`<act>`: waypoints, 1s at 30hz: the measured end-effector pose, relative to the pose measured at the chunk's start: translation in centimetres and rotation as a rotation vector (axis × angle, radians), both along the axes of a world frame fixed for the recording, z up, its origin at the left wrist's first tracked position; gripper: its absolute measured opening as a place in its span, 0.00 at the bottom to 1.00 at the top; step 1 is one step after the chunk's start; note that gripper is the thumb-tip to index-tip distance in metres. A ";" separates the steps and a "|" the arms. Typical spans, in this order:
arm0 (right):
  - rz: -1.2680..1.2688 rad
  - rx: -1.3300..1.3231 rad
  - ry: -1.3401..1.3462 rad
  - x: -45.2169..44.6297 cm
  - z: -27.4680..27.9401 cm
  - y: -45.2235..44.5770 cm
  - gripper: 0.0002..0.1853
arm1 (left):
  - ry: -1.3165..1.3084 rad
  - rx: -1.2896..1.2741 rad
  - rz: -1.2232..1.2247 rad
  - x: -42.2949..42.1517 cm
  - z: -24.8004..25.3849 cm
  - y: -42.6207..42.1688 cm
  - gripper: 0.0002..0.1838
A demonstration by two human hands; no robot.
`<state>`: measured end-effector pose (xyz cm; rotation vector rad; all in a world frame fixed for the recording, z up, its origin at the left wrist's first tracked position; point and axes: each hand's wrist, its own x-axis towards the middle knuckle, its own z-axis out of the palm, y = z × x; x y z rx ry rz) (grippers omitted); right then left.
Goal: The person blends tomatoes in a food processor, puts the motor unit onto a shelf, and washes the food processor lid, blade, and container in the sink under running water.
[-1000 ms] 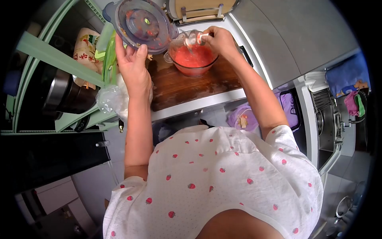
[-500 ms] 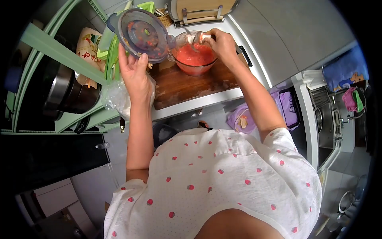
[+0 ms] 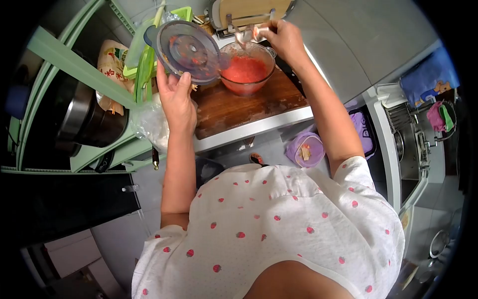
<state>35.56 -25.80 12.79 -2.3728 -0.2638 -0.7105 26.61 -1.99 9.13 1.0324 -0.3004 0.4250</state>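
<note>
My left hand (image 3: 178,102) grips the edge of a bluish see-through chopper lid (image 3: 191,62), tilted so its red-spattered face shows. Its right edge overlaps the rim of a glass bowl (image 3: 245,88) filled with red, wet, finely chopped pulp (image 3: 244,69). Above the bowl's far rim, my right hand (image 3: 286,42) pinches a chopper blade (image 3: 245,38) with a white shaft; red bits cling to it. The blade is clear of the pulp. Beneath the bowl lies a dark wooden cutting board (image 3: 249,110).
Green shelving (image 3: 79,65) stands on the left with a dark pot (image 3: 97,119) and a rice bag (image 3: 112,67). A clear plastic bag (image 3: 149,122) sits beside my left wrist. Upright boards (image 3: 249,12) stand at the back. A purple-lined bin (image 3: 304,149) is below the counter.
My right hand has lifted the chopper blade up and away from the pulp, toward the bowl's far side. The lid stays in my left hand, slightly lower and farther right in view.
</note>
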 end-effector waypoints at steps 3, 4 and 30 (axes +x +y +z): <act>0.079 0.057 0.111 -3.5 7.5 2.3 0.10 | 0.057 -0.047 -0.072 -0.3 -0.2 -0.2 0.37; 0.119 0.098 0.214 -4.4 9.2 2.9 0.08 | 0.077 -0.126 -0.161 -0.5 0.1 -0.6 0.36; -0.338 -0.356 0.241 -33.6 6.2 -26.8 0.11 | 0.521 -0.232 -1.235 -18.8 -4.7 -36.5 0.34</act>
